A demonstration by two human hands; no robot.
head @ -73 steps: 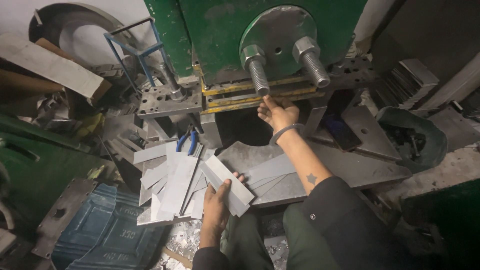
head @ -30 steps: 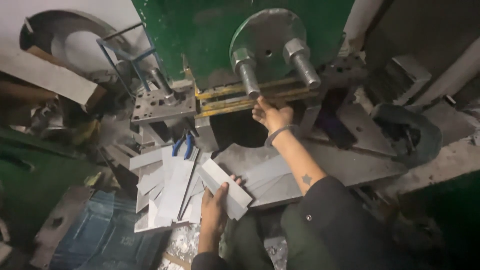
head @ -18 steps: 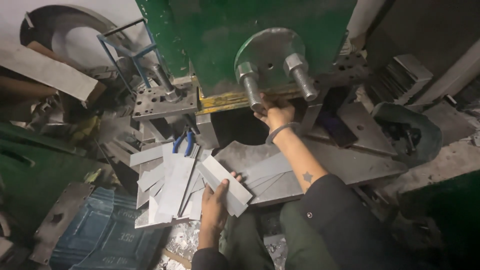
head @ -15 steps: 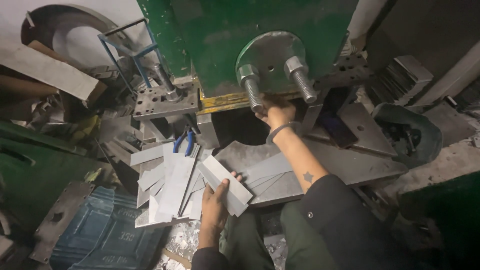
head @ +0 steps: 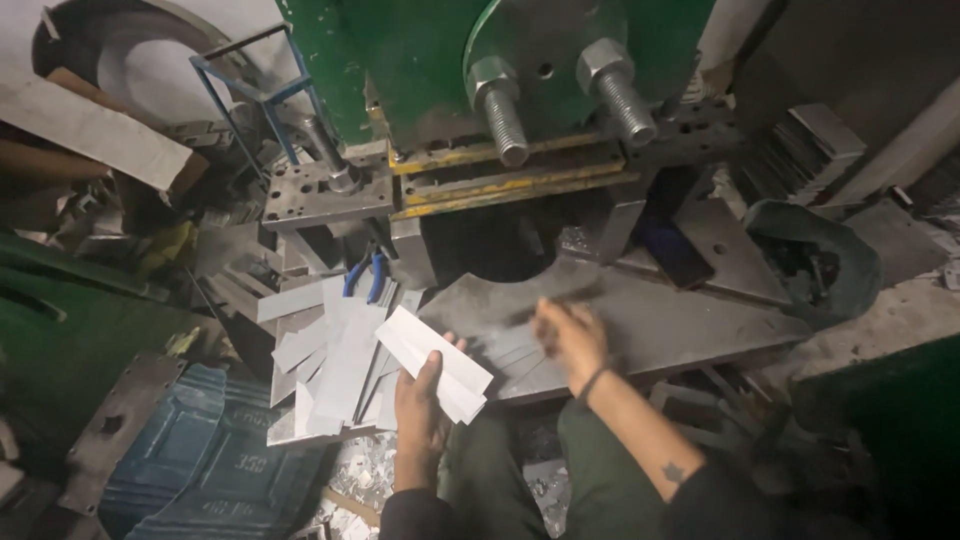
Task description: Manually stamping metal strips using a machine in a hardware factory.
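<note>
My left hand [head: 420, 402] is shut on a small stack of pale flat metal strips [head: 442, 362], held over my lap just left of the grey press table [head: 690, 322]. My right hand [head: 572, 340] is blurred above that table, in front of the dark die opening [head: 500, 245]. It seems to pinch a thin dark metal strip [head: 545, 305], which shows only as a streak at the fingertips. Above stands the green press [head: 420, 60] with yellow-edged die plates [head: 510, 182].
A loose pile of pale strips [head: 335, 372] lies left of my left hand, with blue-handled pliers [head: 365, 275] behind it. Two large threaded bolts [head: 500, 112] jut out over the die. Blue plastic containers [head: 200, 470] sit at lower left, a dark green tub [head: 835, 262] at right.
My right hand has pulled back from under the die to the front of the table, towards me. The left hand keeps its stack in the same place.
</note>
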